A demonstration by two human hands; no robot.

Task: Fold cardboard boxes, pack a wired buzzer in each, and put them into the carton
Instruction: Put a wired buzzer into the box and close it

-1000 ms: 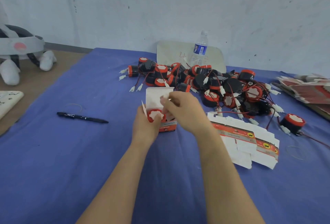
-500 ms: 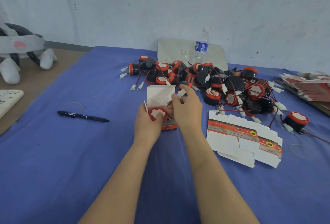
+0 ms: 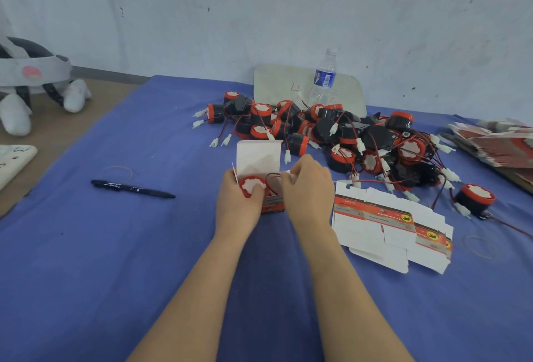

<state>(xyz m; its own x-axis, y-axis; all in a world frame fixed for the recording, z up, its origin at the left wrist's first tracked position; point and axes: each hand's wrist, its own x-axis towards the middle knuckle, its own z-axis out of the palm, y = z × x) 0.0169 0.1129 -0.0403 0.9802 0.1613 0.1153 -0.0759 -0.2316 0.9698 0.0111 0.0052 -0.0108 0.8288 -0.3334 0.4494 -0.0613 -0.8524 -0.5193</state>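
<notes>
Buzzer point(image 3: 252, 187) sits in box point(image 3: 258, 153) gripped by left hand point(image 3: 235, 205), right hand point(image 3: 310, 188) pinching wire point(image 3: 271, 174)

On the blue cloth point(image 3: 115, 246), the left hand point(image 3: 236, 203) grips a small cardboard box point(image 3: 258, 156) with its white lid flap standing open, the thumb resting on the red-and-white buzzer point(image 3: 251, 185) that sits inside. The right hand point(image 3: 308, 188) curls its fingers over the box's right edge, beside a loop of black wire. A pile of buzzers point(image 3: 331, 130) lies just behind, flat box blanks point(image 3: 389, 226) to the right, and a black pen point(image 3: 132, 188) well to the left.
</notes>
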